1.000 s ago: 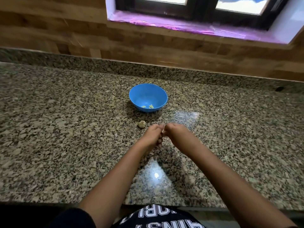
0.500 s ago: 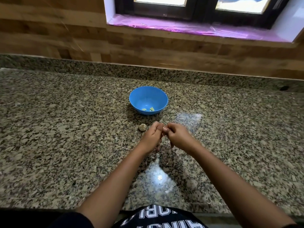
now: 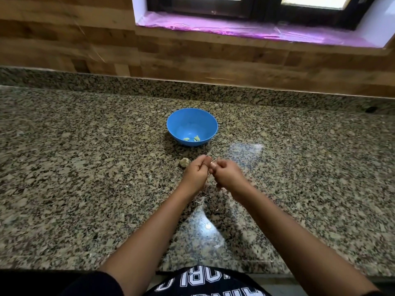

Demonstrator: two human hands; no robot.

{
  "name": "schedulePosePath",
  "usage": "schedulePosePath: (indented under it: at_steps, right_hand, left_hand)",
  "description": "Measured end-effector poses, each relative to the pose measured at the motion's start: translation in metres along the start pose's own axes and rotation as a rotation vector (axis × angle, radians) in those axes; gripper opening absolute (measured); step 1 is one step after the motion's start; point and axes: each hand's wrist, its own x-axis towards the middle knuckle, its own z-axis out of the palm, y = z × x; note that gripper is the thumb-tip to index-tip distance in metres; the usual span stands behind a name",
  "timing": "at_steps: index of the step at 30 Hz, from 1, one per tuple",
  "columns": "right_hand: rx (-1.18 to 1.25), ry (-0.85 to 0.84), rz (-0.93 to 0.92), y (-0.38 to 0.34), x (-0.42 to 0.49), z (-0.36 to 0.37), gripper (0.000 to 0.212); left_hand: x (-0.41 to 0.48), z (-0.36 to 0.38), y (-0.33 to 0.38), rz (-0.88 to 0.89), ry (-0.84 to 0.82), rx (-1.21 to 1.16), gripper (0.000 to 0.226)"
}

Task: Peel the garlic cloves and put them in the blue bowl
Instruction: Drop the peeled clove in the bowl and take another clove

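Garlic head (image 3: 184, 162) on counter (image 3: 85, 167), just left of left hand (image 3: 195, 176). Left hand, right hand (image 3: 226, 176): fingers curled, tips meeting, pinching small pale clove (image 3: 211, 166), mostly hidden. Blue bowl (image 3: 192, 121) just beyond hands, two peeled cloves (image 3: 186, 139) inside.

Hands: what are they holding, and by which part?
Seemingly a garlic clove, pinched between the fingertips of the left hand and right hand; mostly hidden, so which end cannot be told.
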Motion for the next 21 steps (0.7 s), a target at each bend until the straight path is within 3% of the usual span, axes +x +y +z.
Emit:
schedulePosePath:
  at_steps: [2, 4, 10, 13, 18, 21]
  right_hand:
    - [-0.387, 0.143, -0.177, 0.006, 0.0, 0.004, 0.02]
    - [-0.535, 0.184, -0.303, 0.014, 0.003, 0.006, 0.015]
    - [-0.41, 0.092, -0.124, 0.026, 0.011, -0.004, 0.018]
    - [-0.521, 0.034, -0.07, 0.028, 0.011, -0.006, 0.031]
    - [-0.894, -0.033, -0.108, 0.022, 0.017, -0.003, 0.022]
    - [-0.911, 0.004, -0.13, 0.024, 0.02, -0.003, 0.017]
  left_hand:
    - [0.001, 0.001, 0.001, -0.147, -0.016, -0.143, 0.03]
    - [0.001, 0.003, 0.002, -0.302, -0.05, -0.356, 0.031]
    - [0.006, -0.002, -0.014, -0.394, 0.059, -0.311, 0.031]
    - [0.005, -0.007, -0.017, -0.396, 0.053, -0.312, 0.032]
    - [0.003, -0.008, -0.018, -0.388, 0.044, -0.336, 0.033]
    - [0.001, -0.006, -0.018, -0.379, 0.036, -0.324, 0.031]
